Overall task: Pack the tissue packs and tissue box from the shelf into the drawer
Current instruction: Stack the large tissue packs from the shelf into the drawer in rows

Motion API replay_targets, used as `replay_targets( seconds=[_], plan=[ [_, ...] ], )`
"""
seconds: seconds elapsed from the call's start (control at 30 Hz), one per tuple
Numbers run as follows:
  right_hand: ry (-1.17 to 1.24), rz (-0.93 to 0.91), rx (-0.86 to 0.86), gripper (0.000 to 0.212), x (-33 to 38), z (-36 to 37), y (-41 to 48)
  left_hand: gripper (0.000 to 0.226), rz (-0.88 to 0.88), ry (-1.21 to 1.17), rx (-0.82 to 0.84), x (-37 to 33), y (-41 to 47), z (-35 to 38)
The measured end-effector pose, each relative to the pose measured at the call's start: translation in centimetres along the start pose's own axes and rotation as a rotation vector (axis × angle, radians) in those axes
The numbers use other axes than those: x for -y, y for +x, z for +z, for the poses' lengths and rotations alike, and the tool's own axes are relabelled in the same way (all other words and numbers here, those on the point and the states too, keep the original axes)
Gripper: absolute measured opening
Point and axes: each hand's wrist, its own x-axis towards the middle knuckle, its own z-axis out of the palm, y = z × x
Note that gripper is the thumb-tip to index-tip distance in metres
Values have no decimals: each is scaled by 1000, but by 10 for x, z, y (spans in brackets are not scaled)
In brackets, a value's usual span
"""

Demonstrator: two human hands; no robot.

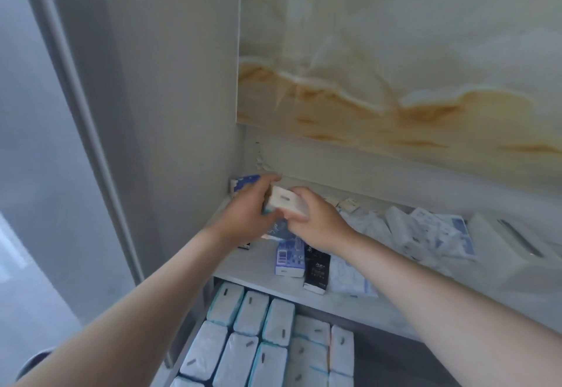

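Wall panel (395,52), marble pattern, behind everything; not a factor.

Shelf (258,268) is far from cleared. Drawer (389,359) is open below it. Rows of packs (252,344) stand on edge on its left side, and the right side looks dark and unfilled.

Tissue box (498,250) lies far right on the shelf, untouched. A loose heap of packs (425,234) sits between it and my hands.

Blue pack (290,257) and black pack (316,268) lie side by side near the shelf's front edge, right under my right wrist.

White pack (286,202) is held above the shelf's back-left corner, in both hands. Left hand (246,213) has its fingers curled round the left end. Right hand (319,219) pinches the right end, thumb underneath.

Risks from here:
- Pulling back low could let my forearm sweep the blue or black pack off the front edge. It might drop into the drawer crooked or miss it.
- The wrap looks slick. Letting go with one hand early could let the pack twist out.
- The drawer rows are tight, so a tilted pack would jam on its neighbours.
- Frame is blurred; I can't tell exactly where the fingertips sit.
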Motion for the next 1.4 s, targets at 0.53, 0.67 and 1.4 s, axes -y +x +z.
replay_targets(
  seconds=[0.53,0.67,1.4],
  plan=[
    [-18,536,379,48,-53,-34,-232,59,-22,132,570,-89,-166,112],
    [-77,586,574,19,-58,-23,-249,67,-45,289,653,-79,-201,126],
    [-88,947,794,57,-105,52,-269,89,267,850,916,-29,-243,178]
  ],
)
